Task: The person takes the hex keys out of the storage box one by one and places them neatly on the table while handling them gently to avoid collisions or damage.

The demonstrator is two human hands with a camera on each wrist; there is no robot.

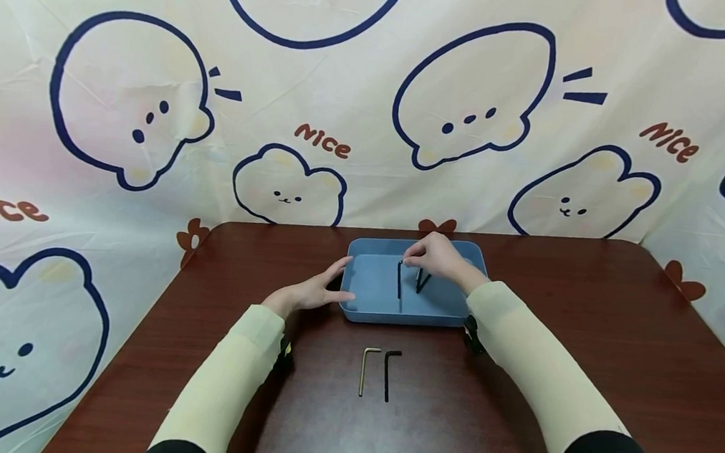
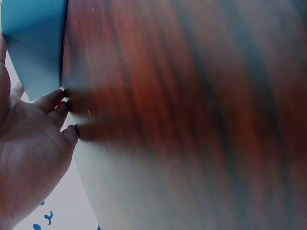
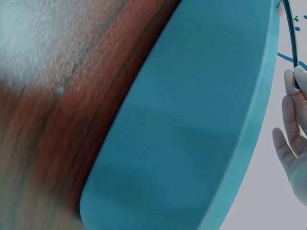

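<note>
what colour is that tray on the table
The tray is blue; it shows best in the head view.

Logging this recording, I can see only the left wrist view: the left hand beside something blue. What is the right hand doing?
Observer: The right hand is pinching a slim black rod.
Operator: Thanks. And what does that blue belong to?
Observer: A shallow, open tray with rounded corners, seen whole in outline apart from what the right hand and arm cover.
Operator: Anything lying between the tray and the person?
Observer: Yes, on the table a gold-toned L-shaped key and a black L-shaped key lie side by side.
</note>
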